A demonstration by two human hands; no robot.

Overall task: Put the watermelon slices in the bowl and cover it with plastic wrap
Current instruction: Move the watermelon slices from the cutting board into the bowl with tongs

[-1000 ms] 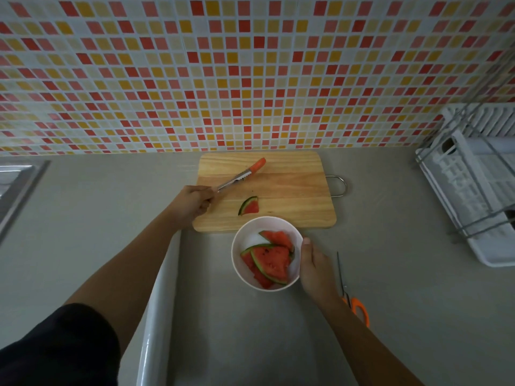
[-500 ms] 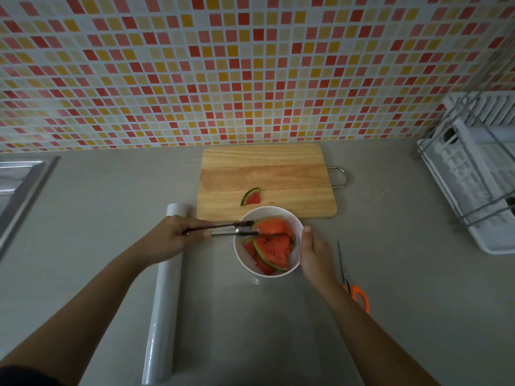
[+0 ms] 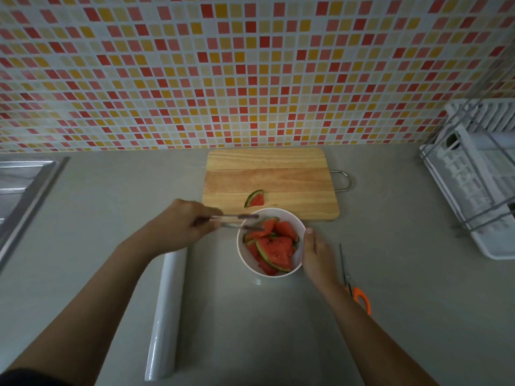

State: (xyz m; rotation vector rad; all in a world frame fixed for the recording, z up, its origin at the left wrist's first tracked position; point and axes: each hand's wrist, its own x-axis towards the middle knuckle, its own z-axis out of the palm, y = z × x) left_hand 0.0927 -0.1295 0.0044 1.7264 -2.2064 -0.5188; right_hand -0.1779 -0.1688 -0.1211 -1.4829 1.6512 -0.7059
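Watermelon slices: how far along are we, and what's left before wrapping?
Done: several slices sit in the bowl. In hand: the left hand holds tongs at the bowl's rim; the right hand holds the bowl. Left: one slice on the cutting board, and the uncovered bowl needs wrap from the plastic wrap roll.

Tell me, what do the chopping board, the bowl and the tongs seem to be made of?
The chopping board looks like pale matte wood, showing grain bands. The bowl is smooth and white: ceramic or plastic, unclear which. The tongs have thin grey arms, probably metal, but blurred.
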